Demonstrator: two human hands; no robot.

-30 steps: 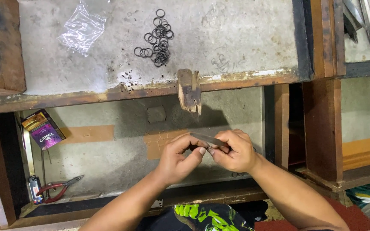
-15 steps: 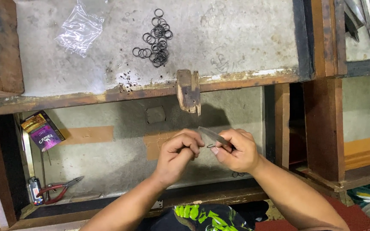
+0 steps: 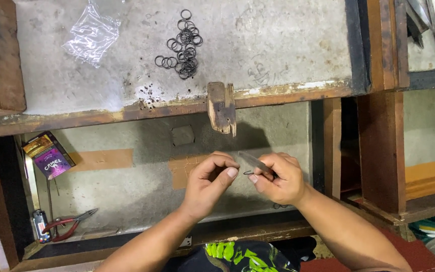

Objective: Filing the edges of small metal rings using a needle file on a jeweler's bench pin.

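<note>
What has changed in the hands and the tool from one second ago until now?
The left hand has drawn slightly away from the right hand, which still grips the thin metal tool with a small ring at it. The pile of rings and red pliers stayed put.

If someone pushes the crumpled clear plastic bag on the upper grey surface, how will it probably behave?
The clear plastic bag looks thin and crumpled, so it is probably floppy and very light, sliding or folding rather than rolling. It appears empty, so little would hold it down. Pinching should lift it easily, though the film may be slippery. It lies apart from the pile of dark rings.
</note>
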